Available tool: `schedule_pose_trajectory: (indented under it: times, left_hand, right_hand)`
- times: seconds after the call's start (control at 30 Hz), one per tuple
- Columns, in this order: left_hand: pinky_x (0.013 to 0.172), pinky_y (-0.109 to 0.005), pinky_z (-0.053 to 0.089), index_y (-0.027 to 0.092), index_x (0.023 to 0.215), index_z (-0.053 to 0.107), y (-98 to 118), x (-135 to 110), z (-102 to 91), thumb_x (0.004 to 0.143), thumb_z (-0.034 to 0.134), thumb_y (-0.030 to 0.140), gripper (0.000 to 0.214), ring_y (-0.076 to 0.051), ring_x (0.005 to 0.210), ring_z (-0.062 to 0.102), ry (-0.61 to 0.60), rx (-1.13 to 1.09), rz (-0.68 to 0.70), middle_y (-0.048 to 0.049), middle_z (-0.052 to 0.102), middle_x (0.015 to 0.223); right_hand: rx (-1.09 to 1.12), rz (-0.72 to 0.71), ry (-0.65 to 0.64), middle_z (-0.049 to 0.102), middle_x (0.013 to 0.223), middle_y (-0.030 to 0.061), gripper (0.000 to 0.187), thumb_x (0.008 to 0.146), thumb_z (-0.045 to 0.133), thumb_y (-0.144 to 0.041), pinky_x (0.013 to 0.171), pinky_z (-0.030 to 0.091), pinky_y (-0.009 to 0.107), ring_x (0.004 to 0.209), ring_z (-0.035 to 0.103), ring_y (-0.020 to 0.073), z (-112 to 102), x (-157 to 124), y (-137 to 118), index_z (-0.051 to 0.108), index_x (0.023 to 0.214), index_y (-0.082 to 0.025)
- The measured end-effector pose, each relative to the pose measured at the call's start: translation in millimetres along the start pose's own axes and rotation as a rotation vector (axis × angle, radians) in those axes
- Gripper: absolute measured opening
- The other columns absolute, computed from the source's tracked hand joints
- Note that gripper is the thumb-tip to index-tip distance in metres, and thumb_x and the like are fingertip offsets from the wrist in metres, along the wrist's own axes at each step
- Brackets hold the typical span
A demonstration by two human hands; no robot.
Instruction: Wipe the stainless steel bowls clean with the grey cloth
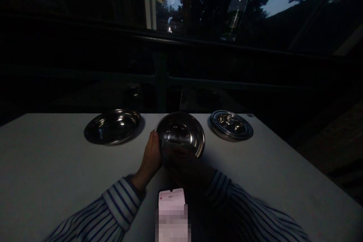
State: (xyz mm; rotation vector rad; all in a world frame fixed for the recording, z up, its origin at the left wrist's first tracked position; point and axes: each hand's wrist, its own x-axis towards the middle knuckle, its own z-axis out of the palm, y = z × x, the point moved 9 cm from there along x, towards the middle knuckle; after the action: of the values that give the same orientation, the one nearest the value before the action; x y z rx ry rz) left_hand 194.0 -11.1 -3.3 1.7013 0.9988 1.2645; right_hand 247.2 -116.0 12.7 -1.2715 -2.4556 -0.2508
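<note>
A shiny metal bowl [183,130] is tilted toward me above the middle of the white table. My left hand [151,153] grips its left side, thumb at the rim. In deep shadow, my right hand [190,164] reaches over the bowl's near right side. Its fingers are too dark to make out, and so is anything they may hold. Left of the bowl lies a wide metal basin [113,126]. To the right sits a stack of metal dishes [231,124]. Below my hands a phone [171,198] shows a lit screen, partly pixelated.
The white table [51,166] ends just behind the metalware. Behind it are a dark wall and a window, where a clear plastic bottle [238,7] stands on the sill [193,41]. The room is dim, with trees and evening sky outside.
</note>
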Motion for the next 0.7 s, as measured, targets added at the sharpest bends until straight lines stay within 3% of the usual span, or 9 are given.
schedule_pose_trajectory:
  times: [0.1, 0.3, 0.43, 0.53, 0.7]
  left_hand:
    - [0.087, -0.036, 0.042, 0.014, 0.1, 0.055, -1.6, 1.2, -4.1, 0.09, 0.019, 0.045, 0.049, -0.02, 0.096, 0.057, 0.011, 0.01, -0.011, -0.0092, 0.062, 0.098]
    - [0.083, -0.037, 0.045, 0.015, 0.096, 0.057, 5.8, 0.8, 2.3, 0.09, 0.02, 0.043, 0.047, -0.021, 0.09, 0.059, -0.032, 0.006, -0.013, -0.0085, 0.064, 0.093]
    - [0.087, -0.038, 0.042, 0.015, 0.097, 0.057, 4.2, 0.0, 1.8, 0.089, 0.02, 0.043, 0.047, -0.021, 0.094, 0.058, -0.012, 0.033, -0.028, -0.0091, 0.064, 0.096]
    - [0.088, -0.037, 0.042, 0.014, 0.094, 0.058, 1.5, 1.0, -3.9, 0.088, 0.021, 0.045, 0.048, -0.021, 0.094, 0.058, 0.017, 0.045, -0.032, -0.009, 0.063, 0.095]
    - [0.079, -0.037, 0.045, 0.016, 0.086, 0.059, 4.7, 3.0, -1.2, 0.088, 0.021, 0.047, 0.049, -0.021, 0.083, 0.06, -0.029, 0.043, -0.041, -0.0077, 0.065, 0.085]
  right_hand:
    - [0.029, 0.01, -0.026, 0.05, 0.125, 0.0154, 0.038, 0.086, 0.042, -0.019, 0.094, 0.039, 0.042, 0.118, 0.041, 0.0243, 5.6, 4.0, -1.9, 0.044, 0.123, -0.011]
    - [0.023, 0.163, -0.144, 0.055, 0.122, 0.0133, 0.048, 0.083, 0.047, -0.024, 0.094, 0.037, 0.044, 0.114, 0.045, 0.0253, -2.5, -35.5, 14.2, 0.04, 0.13, -0.012]
    - [-0.015, 0.093, -0.107, 0.047, 0.129, 0.0133, 0.043, 0.085, 0.044, -0.024, 0.092, 0.039, 0.042, 0.119, 0.039, 0.0255, 2.9, -15.0, 2.7, 0.042, 0.126, -0.011]
    - [-0.038, 0.063, -0.071, 0.053, 0.12, 0.0145, 0.03, 0.087, 0.04, -0.019, 0.091, 0.041, 0.04, 0.111, 0.046, 0.0238, 9.5, 1.7, -4.2, 0.052, 0.113, -0.011]
    - [-0.052, 0.15, -0.102, 0.057, 0.117, 0.0129, 0.042, 0.083, 0.048, -0.024, 0.088, 0.041, 0.044, 0.109, 0.049, 0.0262, -0.2, -27.3, 9.9, 0.044, 0.123, -0.012]
